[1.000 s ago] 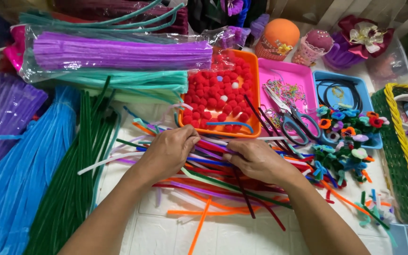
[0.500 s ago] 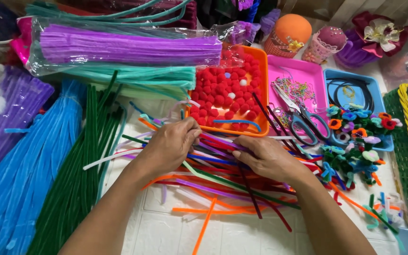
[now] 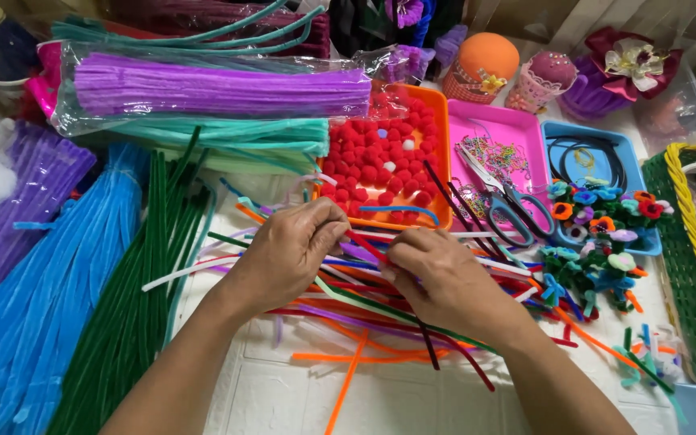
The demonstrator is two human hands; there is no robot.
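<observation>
Since the earlier frame, both hands had drawn closer over the loose heap of fuzzy pipe cleaners (image 3: 380,322). The left hand (image 3: 287,254) pinched a red pipe cleaner (image 3: 364,244); the right hand (image 3: 437,278) gripped its other end. Beyond lay an orange tray (image 3: 442,153) of soft pompoms and steel scissors (image 3: 501,197).

Left hand (image 3: 287,254), right hand (image 3: 437,278) pinch red pipe cleaner (image 3: 364,244).

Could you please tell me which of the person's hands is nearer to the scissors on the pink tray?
Right. The right hand lies just below-left of the scissors; the left hand sits farther left.
</observation>
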